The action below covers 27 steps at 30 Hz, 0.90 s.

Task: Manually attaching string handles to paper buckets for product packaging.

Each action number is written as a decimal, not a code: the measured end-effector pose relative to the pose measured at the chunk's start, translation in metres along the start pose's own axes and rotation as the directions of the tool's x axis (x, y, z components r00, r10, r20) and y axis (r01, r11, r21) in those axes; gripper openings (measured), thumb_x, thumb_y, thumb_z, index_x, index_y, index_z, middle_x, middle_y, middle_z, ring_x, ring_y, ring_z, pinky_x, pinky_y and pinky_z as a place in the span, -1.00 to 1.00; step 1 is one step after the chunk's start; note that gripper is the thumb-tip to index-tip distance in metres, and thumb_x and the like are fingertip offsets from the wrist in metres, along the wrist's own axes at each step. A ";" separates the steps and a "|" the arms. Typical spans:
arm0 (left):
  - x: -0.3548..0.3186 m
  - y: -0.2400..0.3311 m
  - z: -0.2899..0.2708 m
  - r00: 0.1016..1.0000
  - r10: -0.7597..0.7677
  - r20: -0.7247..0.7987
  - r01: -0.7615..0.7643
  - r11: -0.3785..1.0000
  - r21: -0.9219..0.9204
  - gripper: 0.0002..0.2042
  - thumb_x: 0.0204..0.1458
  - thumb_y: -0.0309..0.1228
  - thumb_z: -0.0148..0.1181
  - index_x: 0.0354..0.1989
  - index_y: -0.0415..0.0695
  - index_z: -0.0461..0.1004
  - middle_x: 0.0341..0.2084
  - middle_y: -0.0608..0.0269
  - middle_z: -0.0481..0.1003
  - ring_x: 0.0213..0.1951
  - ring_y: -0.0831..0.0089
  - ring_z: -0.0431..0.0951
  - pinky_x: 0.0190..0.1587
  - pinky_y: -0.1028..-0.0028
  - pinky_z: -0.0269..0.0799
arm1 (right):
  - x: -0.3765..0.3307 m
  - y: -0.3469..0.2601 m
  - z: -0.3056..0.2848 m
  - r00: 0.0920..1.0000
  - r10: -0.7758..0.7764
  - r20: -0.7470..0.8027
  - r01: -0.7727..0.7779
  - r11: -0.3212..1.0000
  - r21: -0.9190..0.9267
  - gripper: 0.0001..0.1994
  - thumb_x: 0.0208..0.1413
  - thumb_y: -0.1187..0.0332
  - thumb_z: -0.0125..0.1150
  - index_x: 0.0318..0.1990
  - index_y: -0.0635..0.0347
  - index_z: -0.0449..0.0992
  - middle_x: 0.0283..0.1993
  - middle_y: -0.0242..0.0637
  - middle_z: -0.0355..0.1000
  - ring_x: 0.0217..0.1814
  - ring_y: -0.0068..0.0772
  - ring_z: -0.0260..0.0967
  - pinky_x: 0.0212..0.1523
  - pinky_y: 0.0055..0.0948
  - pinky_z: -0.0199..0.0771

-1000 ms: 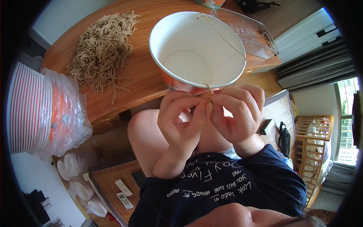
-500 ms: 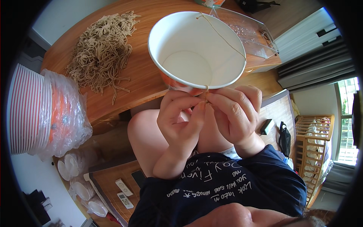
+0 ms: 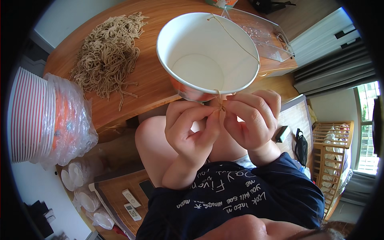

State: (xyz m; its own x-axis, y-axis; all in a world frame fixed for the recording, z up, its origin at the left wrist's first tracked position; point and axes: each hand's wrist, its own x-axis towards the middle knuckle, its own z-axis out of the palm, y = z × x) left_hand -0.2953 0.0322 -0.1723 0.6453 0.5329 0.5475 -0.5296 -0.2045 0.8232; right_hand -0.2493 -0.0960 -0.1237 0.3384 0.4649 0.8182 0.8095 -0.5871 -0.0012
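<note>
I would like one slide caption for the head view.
Left hand and right hand hold thin cord just outside a paper bucket, a cord heap to the left.

Paper bucket (image 3: pixel 200 52) — smooth; string (image 3: pixel 229 32) — rough (matt).

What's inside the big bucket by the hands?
The paper bucket shows its white wall and part of its round bottom, with a thin string slanting across the opening. Its near rim hides the wall below it and the bottom's nearest edge.
</note>
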 end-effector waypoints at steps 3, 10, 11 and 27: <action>0.002 -0.001 0.001 1.000 -0.021 -0.005 0.021 0.998 -0.061 -0.84 -0.21 -0.64 0.35 -0.39 -0.20 0.60 -0.40 0.27 0.47 -0.39 0.45 0.46 -0.35 0.53 0.37 | 0.001 0.000 -0.001 1.000 0.011 -0.001 -0.011 1.000 -0.014 -0.73 -0.22 0.39 0.35 -0.26 0.02 0.58 -0.26 -0.52 0.52 -0.23 -0.41 0.35 -0.13 -0.39 0.23; 0.002 -0.006 0.003 1.000 -0.021 -0.014 0.019 0.993 -0.118 -0.86 -0.17 -0.61 0.36 -0.39 -0.21 0.60 -0.40 0.27 0.46 -0.42 0.51 0.44 -0.41 0.57 0.33 | 0.003 -0.002 -0.004 0.999 0.048 0.009 -0.048 0.998 0.029 -0.75 -0.23 0.52 0.30 -0.29 0.10 0.54 -0.27 -0.40 0.53 -0.27 -0.33 0.37 -0.21 -0.40 0.32; 0.002 -0.007 0.004 1.000 -0.009 -0.010 0.008 0.993 -0.116 -0.87 -0.16 -0.61 0.36 -0.39 -0.22 0.60 -0.40 0.27 0.46 -0.43 0.52 0.43 -0.42 0.58 0.31 | 0.003 -0.002 -0.006 0.998 0.058 0.040 -0.060 0.997 0.046 -0.75 -0.22 0.61 0.26 -0.30 0.15 0.52 -0.28 -0.34 0.55 -0.27 -0.28 0.38 -0.21 -0.40 0.37; 0.002 -0.008 0.006 1.000 0.013 -0.013 -0.014 0.996 -0.086 -0.84 -0.18 -0.62 0.36 -0.38 -0.18 0.61 -0.41 0.28 0.47 -0.43 0.51 0.43 -0.44 0.59 0.30 | 0.005 -0.004 0.000 0.992 0.119 -0.051 -0.110 0.982 0.152 -0.68 -0.29 0.38 0.46 -0.28 0.07 0.53 -0.23 -0.37 0.54 -0.29 -0.33 0.37 -0.23 -0.39 0.30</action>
State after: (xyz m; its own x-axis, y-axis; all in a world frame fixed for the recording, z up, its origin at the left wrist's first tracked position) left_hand -0.2864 0.0300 -0.1764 0.6313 0.5405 0.5562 -0.5841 -0.1404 0.7994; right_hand -0.2508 -0.0921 -0.1198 0.4072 0.3576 0.8404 0.8308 -0.5274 -0.1781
